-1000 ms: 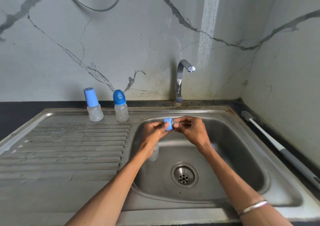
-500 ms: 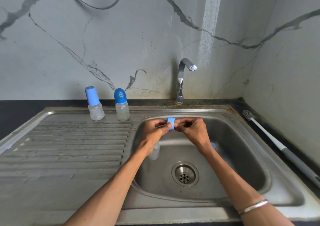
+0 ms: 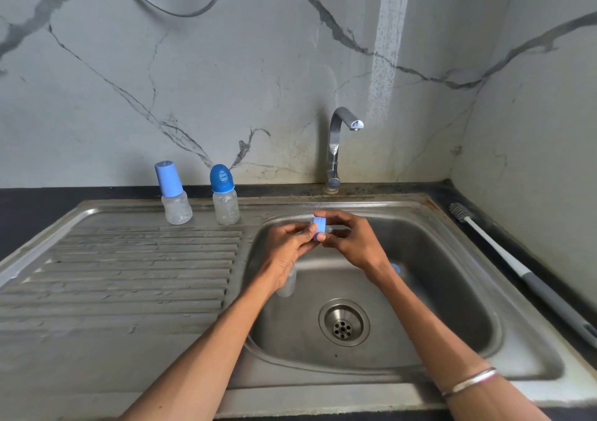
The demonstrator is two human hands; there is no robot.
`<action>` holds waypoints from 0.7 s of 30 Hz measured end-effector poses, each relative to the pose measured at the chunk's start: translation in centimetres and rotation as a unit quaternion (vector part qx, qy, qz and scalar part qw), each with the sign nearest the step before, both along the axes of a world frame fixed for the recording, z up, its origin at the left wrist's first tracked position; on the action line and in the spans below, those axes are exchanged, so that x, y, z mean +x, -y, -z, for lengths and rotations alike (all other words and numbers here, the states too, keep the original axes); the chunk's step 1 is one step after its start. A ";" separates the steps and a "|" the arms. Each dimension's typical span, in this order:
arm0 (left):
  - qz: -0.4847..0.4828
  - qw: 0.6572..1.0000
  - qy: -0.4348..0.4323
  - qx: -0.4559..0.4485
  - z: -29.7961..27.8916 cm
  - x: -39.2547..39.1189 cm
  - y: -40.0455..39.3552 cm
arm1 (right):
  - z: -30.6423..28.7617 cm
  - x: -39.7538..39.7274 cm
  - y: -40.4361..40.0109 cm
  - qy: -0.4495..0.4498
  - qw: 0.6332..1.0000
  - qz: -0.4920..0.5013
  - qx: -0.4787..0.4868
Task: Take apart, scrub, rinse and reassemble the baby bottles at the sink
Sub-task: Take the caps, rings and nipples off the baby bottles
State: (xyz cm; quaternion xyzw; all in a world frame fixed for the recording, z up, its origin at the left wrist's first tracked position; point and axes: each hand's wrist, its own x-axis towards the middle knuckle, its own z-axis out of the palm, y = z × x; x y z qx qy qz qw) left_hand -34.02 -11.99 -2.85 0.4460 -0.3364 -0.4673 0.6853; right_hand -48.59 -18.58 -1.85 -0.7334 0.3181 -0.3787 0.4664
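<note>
Both hands meet over the sink (image 3: 504,294) basin: left hand (image 3: 284,246) pinches a blue collar ring (image 3: 319,228) while right hand (image 3: 350,242) grips what looks like the clear teat, hard to tell behind the fingers. Within the last second the ring has turned from flat-on to edge-on, suggesting the teat is being worked free, so disassembly continues. Below the hands a clear bottle body (image 3: 287,283) stands in the basin. Beyond the sink's drainboard, two capped bottles (image 3: 176,199) (image 3: 225,199) wait untouched. A brush (image 3: 504,252) lies right of the sink. No legible lettering shows.
</note>
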 end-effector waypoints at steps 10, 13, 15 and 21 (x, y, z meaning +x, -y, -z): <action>-0.027 1.000 0.005 0.013 0.1 0.6 0.2 | -0.3 0.2 0.0 0.008 1.000 0.025 -0.009; -0.009 1.000 0.011 0.016 -0.2 0.9 0.0 | -0.2 -0.1 0.3 0.004 0.999 0.032 -0.011; 0.015 0.999 0.031 0.013 0.1 1.2 0.0 | -0.2 -0.1 0.3 0.000 0.999 0.032 -0.015; -0.004 0.934 0.353 0.054 1.6 1.5 0.7 | -0.4 -0.2 0.4 -0.021 0.999 0.040 -0.028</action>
